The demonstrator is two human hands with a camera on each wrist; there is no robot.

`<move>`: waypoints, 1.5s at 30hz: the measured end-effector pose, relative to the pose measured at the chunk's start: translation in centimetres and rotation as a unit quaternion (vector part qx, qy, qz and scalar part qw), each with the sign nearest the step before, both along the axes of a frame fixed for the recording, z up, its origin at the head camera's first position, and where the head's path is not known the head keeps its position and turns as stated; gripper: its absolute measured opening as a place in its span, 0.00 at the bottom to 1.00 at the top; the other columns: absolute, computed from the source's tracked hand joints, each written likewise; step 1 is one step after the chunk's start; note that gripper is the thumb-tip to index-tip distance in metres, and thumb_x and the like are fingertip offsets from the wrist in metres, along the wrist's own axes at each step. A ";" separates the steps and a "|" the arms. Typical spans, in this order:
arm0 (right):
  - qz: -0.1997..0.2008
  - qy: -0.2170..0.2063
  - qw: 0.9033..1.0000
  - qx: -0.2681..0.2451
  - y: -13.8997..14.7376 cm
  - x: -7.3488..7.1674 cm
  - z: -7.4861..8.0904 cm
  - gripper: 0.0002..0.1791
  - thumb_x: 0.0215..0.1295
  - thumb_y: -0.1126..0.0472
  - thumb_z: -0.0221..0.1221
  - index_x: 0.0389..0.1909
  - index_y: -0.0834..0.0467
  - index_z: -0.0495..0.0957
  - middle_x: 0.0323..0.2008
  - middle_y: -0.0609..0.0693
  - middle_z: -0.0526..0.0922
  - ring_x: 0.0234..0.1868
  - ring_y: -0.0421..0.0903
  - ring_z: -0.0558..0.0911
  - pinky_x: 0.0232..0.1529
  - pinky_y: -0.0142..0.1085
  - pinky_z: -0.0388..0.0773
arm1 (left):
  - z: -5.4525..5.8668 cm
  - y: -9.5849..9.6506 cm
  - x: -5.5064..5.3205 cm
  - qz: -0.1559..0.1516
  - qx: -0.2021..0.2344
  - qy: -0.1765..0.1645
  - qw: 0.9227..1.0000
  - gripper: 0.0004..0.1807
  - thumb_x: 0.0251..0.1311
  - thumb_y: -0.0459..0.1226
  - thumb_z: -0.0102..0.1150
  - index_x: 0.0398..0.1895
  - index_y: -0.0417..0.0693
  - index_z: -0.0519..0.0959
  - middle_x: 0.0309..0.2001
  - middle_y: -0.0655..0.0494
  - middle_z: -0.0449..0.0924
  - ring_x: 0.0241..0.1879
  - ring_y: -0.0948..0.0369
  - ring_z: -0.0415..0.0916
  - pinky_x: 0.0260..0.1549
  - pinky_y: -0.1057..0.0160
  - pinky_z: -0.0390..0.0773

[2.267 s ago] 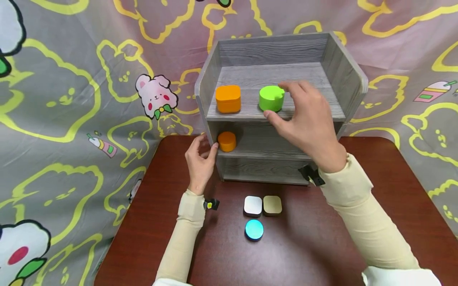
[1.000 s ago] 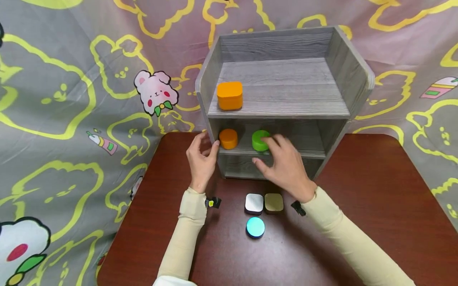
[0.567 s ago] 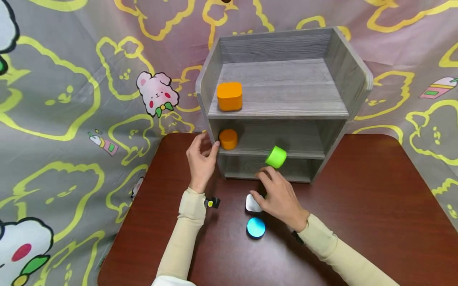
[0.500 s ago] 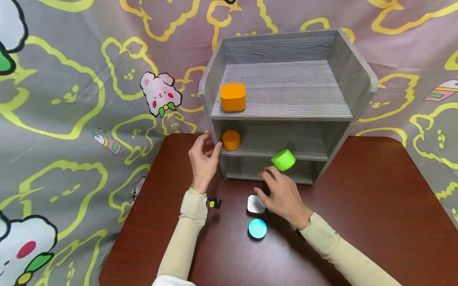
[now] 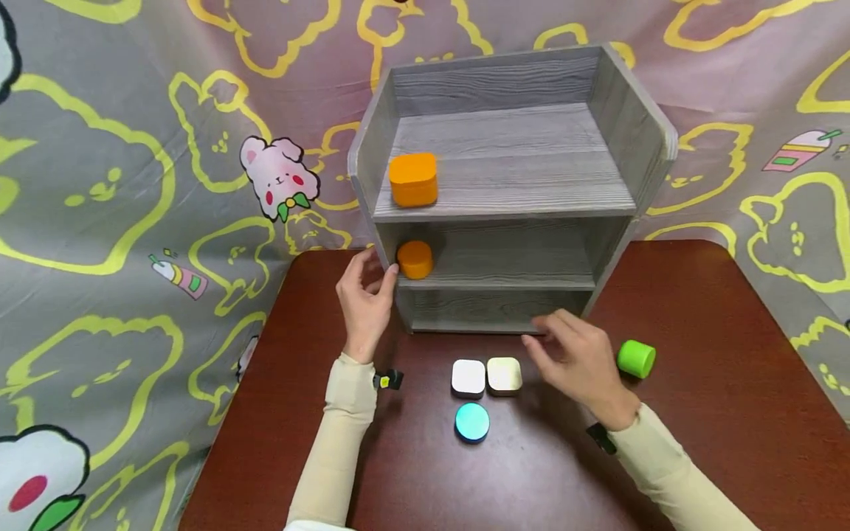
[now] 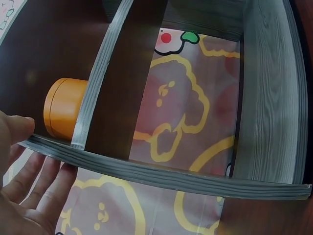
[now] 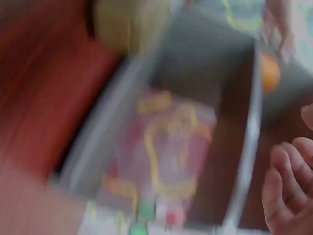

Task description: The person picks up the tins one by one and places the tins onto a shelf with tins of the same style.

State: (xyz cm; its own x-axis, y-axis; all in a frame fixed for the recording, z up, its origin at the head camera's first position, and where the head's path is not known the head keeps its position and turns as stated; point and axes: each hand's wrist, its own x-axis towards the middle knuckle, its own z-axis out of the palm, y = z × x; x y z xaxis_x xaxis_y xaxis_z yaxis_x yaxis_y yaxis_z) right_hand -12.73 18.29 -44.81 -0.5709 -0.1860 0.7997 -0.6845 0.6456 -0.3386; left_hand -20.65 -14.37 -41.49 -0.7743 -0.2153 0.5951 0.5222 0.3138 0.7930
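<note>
A: What are the hands doing?

B: The left hand grips the left side of the grey shelf, thumb inside and fingers outside, probably to keep it steady. The right hand is in front of the shelf's lower right corner, its fingers loosely bent, holding nothing. The right wrist view is blurred.

A: Where is the green tub?

B: On the table, lying on its side just to the right of the right hand. That pose looks accidental rather than chosen; on its curved side it might roll.

A: What does the shelf hold?

B: An orange box on the top board and an orange tub on the middle one. Both stand upright at the left end, one above the other, which suggests deliberate order.

A: Anything else?

B: Before the shelf, a white box sits just beside a cream box, with a blue tub nearer the person, presumably grouped for easy reach.
</note>
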 end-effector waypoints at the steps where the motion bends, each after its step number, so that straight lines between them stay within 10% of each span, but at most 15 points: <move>1: -0.023 0.010 0.999 -0.023 1.3 0.2 0.4 0.09 0.60 0.59 0.66 0.33 0.62 0.85 0.25 0.50 0.83 0.24 0.37 0.78 0.26 0.27 0.74 | 0.1 -0.3 0.1 0.006 0.003 0.003 1.000 0.19 0.62 0.33 0.72 0.55 0.39 0.83 0.46 0.41 0.87 0.43 0.52 0.87 0.37 0.73 0.86; 4: -0.130 -0.020 0.990 -0.061 6.3 0.4 1.5 0.11 0.58 0.58 0.67 0.31 0.64 0.85 0.23 0.55 0.82 0.24 0.34 0.73 0.27 0.26 0.68 | 0.3 -1.0 0.2 0.026 0.013 0.011 1.000 0.19 0.61 0.31 0.72 0.55 0.37 0.83 0.46 0.39 0.87 0.43 0.51 0.86 0.36 0.76 0.85; 8: -0.242 -0.229 0.942 0.035 13.2 0.2 1.3 0.24 0.61 0.48 0.69 0.45 0.65 0.82 0.37 0.64 0.82 0.32 0.50 0.81 0.27 0.43 0.73 | 0.3 -1.7 0.2 0.041 0.023 0.012 0.999 0.20 0.60 0.27 0.71 0.56 0.33 0.82 0.47 0.34 0.86 0.43 0.47 0.86 0.36 0.79 0.84; 12: -0.237 -0.394 0.876 0.148 17.5 0.4 -0.9 0.41 0.64 0.38 0.66 0.61 0.70 0.72 0.54 0.76 0.73 0.47 0.76 0.75 0.32 0.68 0.74 | 0.3 -1.7 0.1 0.039 0.022 0.007 0.999 0.20 0.60 0.25 0.69 0.57 0.30 0.81 0.47 0.31 0.85 0.43 0.46 0.85 0.36 0.79 0.83; 16: -0.236 -0.429 0.855 0.171 19.7 0.3 -2.7 0.44 0.62 0.40 0.68 0.64 0.70 0.68 0.54 0.79 0.69 0.46 0.80 0.73 0.29 0.68 0.74 | 0.4 -1.7 0.0 0.037 0.024 0.003 0.999 0.19 0.61 0.27 0.70 0.56 0.32 0.82 0.47 0.34 0.86 0.43 0.54 0.85 0.37 0.78 0.84; 28: -0.228 -0.354 0.902 0.091 18.4 1.5 -4.0 0.34 0.47 0.61 0.76 0.49 0.71 0.69 0.37 0.70 0.74 0.31 0.61 0.74 0.25 0.42 0.64 | 0.1 -1.2 0.2 0.024 0.013 0.004 1.000 0.19 0.61 0.31 0.72 0.55 0.37 0.82 0.47 0.40 0.87 0.43 0.59 0.85 0.37 0.74 0.87; 37: -0.190 -0.267 0.943 0.062 13.0 3.3 -1.0 0.34 0.38 0.68 0.79 0.48 0.68 0.75 0.42 0.64 0.78 0.35 0.57 0.75 0.29 0.39 0.66 | -0.1 -0.4 0.0 0.008 0.009 0.002 1.000 0.20 0.61 0.32 0.72 0.56 0.38 0.83 0.47 0.41 0.87 0.44 0.54 0.86 0.36 0.75 0.86; 45: -0.066 -0.200 0.976 0.062 5.6 3.6 2.7 0.40 0.37 0.68 0.79 0.59 0.62 0.78 0.46 0.54 0.85 0.34 0.38 0.76 0.33 0.23 0.69 | -0.2 0.2 0.0 0.003 0.004 -0.003 1.000 0.19 0.62 0.32 0.72 0.56 0.39 0.83 0.47 0.41 0.87 0.45 0.52 0.87 0.37 0.66 0.89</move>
